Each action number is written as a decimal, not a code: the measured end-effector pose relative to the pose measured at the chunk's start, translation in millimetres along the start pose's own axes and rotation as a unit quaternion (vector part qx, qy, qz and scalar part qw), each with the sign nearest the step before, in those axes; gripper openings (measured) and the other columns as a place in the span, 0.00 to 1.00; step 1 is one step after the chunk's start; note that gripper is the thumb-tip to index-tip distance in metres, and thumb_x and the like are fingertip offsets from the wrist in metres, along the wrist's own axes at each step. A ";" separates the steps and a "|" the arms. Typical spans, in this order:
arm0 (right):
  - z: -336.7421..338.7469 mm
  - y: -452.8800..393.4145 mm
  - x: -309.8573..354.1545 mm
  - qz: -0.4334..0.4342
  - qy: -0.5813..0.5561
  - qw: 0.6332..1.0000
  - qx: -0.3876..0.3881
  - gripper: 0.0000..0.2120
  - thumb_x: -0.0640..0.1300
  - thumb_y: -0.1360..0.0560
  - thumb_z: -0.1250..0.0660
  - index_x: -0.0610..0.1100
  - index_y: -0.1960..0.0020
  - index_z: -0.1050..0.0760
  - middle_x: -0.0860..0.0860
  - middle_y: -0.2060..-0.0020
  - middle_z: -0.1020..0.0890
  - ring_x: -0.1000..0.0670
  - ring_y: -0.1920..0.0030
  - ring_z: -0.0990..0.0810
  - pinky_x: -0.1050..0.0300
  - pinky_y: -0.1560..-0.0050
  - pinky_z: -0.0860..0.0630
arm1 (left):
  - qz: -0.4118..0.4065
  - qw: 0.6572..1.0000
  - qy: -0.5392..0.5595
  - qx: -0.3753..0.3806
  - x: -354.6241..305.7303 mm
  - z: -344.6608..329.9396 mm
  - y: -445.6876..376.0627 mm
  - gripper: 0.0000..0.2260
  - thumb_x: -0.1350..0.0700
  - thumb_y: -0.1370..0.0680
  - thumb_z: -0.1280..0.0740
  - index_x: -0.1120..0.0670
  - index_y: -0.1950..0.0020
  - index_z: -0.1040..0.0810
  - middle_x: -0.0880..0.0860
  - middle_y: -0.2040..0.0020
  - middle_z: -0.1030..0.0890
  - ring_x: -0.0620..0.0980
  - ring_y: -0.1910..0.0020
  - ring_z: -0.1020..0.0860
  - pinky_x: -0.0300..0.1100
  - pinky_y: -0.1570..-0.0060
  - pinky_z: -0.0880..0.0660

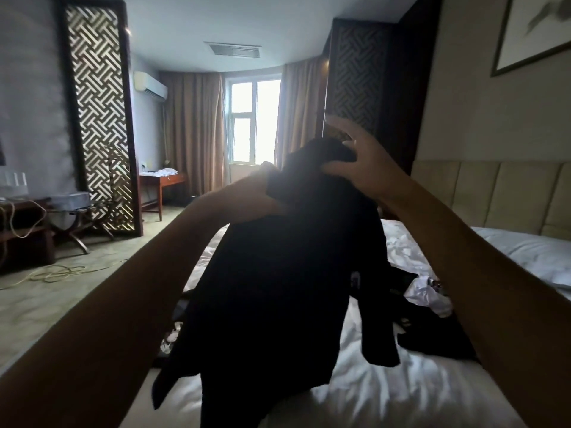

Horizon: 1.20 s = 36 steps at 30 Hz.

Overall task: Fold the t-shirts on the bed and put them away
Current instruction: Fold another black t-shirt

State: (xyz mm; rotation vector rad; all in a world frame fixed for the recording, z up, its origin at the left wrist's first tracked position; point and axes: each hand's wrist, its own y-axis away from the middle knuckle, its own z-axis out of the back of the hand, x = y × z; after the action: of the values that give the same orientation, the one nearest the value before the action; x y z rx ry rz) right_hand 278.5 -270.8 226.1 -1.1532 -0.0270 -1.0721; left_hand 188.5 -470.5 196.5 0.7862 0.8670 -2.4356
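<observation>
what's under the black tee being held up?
Under the black t-shirt, gripped by the left hand and right hand, lies the white bedsheet, with more dark and white clothes beside it. Whatever sits directly behind the hanging shirt is hidden.

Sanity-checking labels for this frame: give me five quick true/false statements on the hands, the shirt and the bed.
1. Both hands hold the black t-shirt up above the bed. True: the left hand and the right hand grip its top edge.
2. The held shirt is already folded into a neat square. False: it hangs loose and unfolded, one sleeve dangling.
3. The bed sheet is white. True.
4. No other clothes lie on the bed. False: a white garment and dark clothes lie to the right of the held shirt.
5. The curtains fully cover the window. False: they are drawn apart and daylight shows.
</observation>
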 end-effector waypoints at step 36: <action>-223.5 2.7 -569.3 -0.364 0.216 0.883 0.205 0.05 0.39 0.26 0.30 0.44 0.50 0.22 0.44 0.51 0.18 0.44 0.47 0.21 0.53 0.46 0.26 | 0.385 0.918 -0.097 0.005 542.4 -196.0 -199.1 0.10 0.60 0.20 0.38 0.61 0.48 0.18 0.60 0.50 0.17 0.60 0.48 0.20 0.44 0.55 0.28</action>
State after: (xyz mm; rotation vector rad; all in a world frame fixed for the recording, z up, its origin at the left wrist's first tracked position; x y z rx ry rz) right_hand -131.8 -56.7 -173.6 -0.4837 -0.3452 -1.8691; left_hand -255.5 -308.7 -189.4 0.6987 0.3581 -1.7675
